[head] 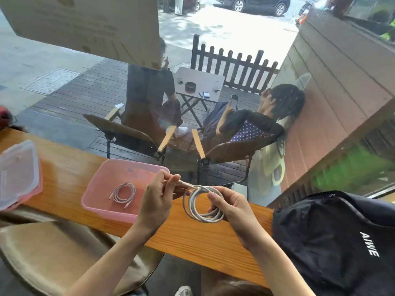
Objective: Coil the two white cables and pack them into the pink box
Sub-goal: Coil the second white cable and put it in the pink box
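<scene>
Head view. Your left hand [157,196] has its grip closed, thumb and fingertips pinching the plug end of a white cable [202,205], just right of the pink box [100,197]. Your right hand [230,207] is clenched around the far side of that same cable, which is wound into a round coil of several loops hanging between both hands, above the table [192,233]. A second white cable [123,194], thinner and loosely coiled, already lies on the floor of the pink box, both plugs showing.

The table is a long, narrow wooden plank, orange-brown, glossy, with clear grain. The pink box is a shallow translucent plastic rectangle with rounded corners, open. Left of it, well apart, rests a clear lid [18,174] with pink edges. Right of the box, past your hands, a black backpack [337,238] with white lettering sits on the table's end. Behind the box, a window looks onto a wooden deck where two people sit in folding chairs.
</scene>
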